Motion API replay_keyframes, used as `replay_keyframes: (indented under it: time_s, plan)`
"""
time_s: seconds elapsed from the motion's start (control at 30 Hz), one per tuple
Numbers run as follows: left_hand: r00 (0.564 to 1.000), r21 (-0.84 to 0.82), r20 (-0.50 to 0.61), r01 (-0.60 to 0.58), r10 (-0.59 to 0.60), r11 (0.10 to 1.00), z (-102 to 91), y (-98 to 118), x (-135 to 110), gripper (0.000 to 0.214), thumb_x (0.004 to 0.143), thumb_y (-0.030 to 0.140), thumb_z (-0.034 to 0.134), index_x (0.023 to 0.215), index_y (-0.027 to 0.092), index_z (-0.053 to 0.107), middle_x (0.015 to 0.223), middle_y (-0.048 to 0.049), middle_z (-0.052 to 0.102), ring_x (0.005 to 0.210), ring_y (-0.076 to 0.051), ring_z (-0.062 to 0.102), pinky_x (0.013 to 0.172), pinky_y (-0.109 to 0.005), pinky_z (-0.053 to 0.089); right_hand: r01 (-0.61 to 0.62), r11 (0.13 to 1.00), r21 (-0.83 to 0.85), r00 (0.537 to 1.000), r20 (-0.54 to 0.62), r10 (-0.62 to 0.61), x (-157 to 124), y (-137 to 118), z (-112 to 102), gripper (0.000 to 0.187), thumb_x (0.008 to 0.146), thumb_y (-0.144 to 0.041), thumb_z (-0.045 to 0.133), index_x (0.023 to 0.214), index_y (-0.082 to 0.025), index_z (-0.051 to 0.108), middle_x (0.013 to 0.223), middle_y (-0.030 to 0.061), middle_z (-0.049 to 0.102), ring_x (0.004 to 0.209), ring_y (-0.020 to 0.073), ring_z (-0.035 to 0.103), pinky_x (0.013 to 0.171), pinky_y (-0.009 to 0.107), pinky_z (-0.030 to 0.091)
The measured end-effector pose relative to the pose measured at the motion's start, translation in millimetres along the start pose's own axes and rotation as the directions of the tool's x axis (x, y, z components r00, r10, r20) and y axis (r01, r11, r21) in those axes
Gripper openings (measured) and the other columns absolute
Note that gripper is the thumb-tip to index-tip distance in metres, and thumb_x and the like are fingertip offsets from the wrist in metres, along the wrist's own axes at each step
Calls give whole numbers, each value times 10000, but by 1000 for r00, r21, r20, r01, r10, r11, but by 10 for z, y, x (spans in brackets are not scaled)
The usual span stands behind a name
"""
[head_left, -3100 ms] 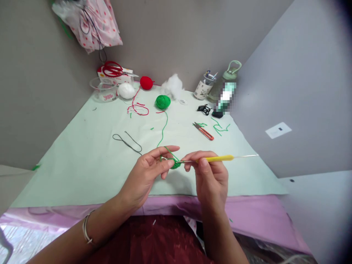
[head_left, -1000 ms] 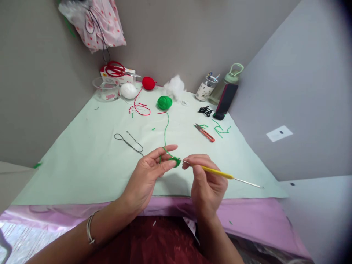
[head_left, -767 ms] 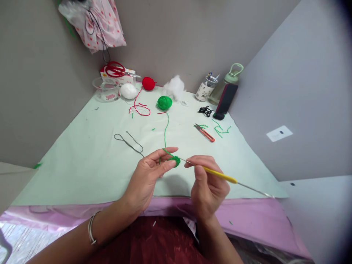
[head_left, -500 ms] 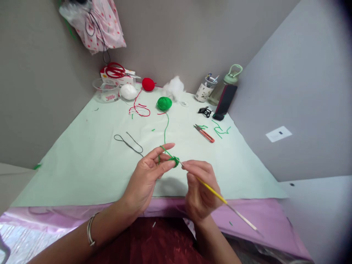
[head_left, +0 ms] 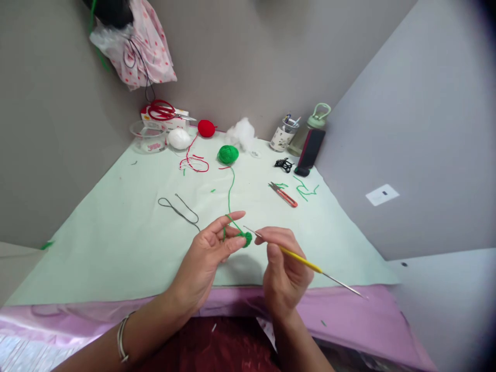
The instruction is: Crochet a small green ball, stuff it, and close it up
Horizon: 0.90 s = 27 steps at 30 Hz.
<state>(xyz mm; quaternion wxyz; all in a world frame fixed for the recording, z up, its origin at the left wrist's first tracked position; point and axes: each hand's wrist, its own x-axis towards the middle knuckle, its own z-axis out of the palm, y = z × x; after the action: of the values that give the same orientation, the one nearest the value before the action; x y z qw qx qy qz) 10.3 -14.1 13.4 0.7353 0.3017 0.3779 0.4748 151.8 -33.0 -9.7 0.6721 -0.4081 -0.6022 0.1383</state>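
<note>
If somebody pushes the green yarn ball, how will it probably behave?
The green yarn ball would probably roll, being rounded. It likely squashes a little, since it is wound yarn. Its strand, leading to the left hand, might unwind.

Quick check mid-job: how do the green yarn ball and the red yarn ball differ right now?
The green ball sits nearer the person; the red ball lies farther back. The green ball's green strand runs to the left hand, while the red ball's red strand lies looped on the pale cloth. Both trail yarn.
</note>
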Motion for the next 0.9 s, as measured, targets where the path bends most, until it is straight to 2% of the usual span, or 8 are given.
replay_keyframes:
  time_s: [0.13,0.23,0.33,0.63,0.9]
  plan:
    - [1000,-6,7,17,-17,1000,-7,1,-3,423,793,289,865,1206,295,773,843,28,569,758,-112,431,664,-270,286,-10,994,113,997,-73,19,24,-10,2,233,1016,-142,537,1019,-243,748,872,33,725,787,187,635,676,352,515]
    - [1000,-10,23,1,0,1000,-18,-15,3,230,811,303,848,1030,248,804,811,32,541,672,-98,329,638,-270,261,-13,995,104,997,-70,20,29,-17,-7,230,1018,-148,534,1006,-241,744,859,32,719,778,187,628,665,353,504]
    - [1000,-23,24,-16,16,1000,-23,-26,5,124,822,283,834,924,230,789,811,30,554,656,-99,308,635,-271,258,-27,997,76,998,-56,32,27,-23,-16,227,1017,-147,531,987,-237,738,854,33,718,781,188,637,673,357,507]
    - [999,-16,48,-10,10,1000,-24,-47,11,119,825,285,830,921,232,785,815,23,553,657,-103,304,620,-273,241,-58,998,17,998,-14,58,29,-36,-39,206,1014,-149,538,993,-236,724,860,36,725,792,192,660,685,363,535]
    - [999,4,43,-8,7,1000,-31,-59,-2,112,823,291,829,905,235,777,814,18,559,690,-123,323,637,-290,248,-23,1000,16,1000,-10,23,13,-16,-49,228,1008,-121,529,1008,-237,726,889,38,725,820,196,663,700,364,530]
